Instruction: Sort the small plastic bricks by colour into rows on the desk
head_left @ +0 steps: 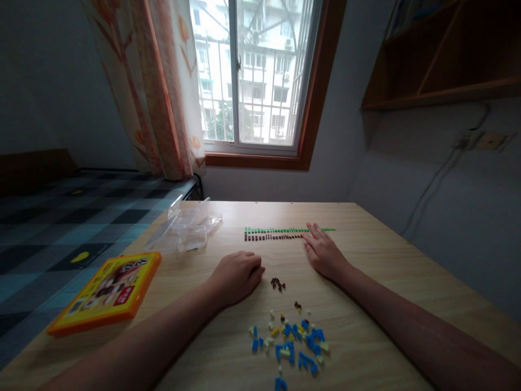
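Note:
Two rows of tiny building bricks run across the table: green bricks (280, 231) at the back and dark brown bricks (272, 237) just in front. My right hand (323, 251) rests at the right end of the brown row, fingers stretched forward over part of the green one. My left hand (240, 273) lies on the table with curled fingers; whatever they may hold is hidden. Beside it sits a small heap of loose brown bricks (278, 283). Nearer to me, blue bricks (311, 342) are scattered with yellow and pale cream ones.
Clear plastic boxes (185, 228) with raised lids stand at the table's back left. An orange-and-yellow box (109, 293) lies at the left edge. A checkered bed (49, 233) adjoins that side. Behind the table (378, 255) are a window and wall.

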The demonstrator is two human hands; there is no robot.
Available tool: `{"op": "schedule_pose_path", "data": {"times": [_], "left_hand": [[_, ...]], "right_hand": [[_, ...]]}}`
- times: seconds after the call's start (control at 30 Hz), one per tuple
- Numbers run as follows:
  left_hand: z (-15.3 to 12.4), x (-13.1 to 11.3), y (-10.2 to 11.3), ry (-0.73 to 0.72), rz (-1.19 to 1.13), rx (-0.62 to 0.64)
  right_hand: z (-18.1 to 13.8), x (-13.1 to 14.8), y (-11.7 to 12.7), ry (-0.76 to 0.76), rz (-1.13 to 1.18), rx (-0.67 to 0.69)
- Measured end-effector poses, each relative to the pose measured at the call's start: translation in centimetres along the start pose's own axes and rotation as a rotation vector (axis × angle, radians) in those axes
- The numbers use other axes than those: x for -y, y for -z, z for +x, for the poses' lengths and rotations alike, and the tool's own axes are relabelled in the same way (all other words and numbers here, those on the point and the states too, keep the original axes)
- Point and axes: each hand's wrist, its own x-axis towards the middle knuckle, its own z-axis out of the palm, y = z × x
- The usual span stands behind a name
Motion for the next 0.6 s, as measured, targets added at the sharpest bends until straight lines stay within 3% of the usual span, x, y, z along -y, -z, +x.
{"op": "schedule_pose_path", "data": {"times": [0.2,0.6], "left_hand": [[0.0,0.1,0.0,-0.001,-0.002,-0.005],[0.0,0.1,-0.1,0.001,-0.009,-0.011]], "right_hand": [[0.1,-0.8,-0.2,-0.089,-0.020,-0.001],[0.2,-1.4,-0.6,-0.040,0.045,-0.052]]}}
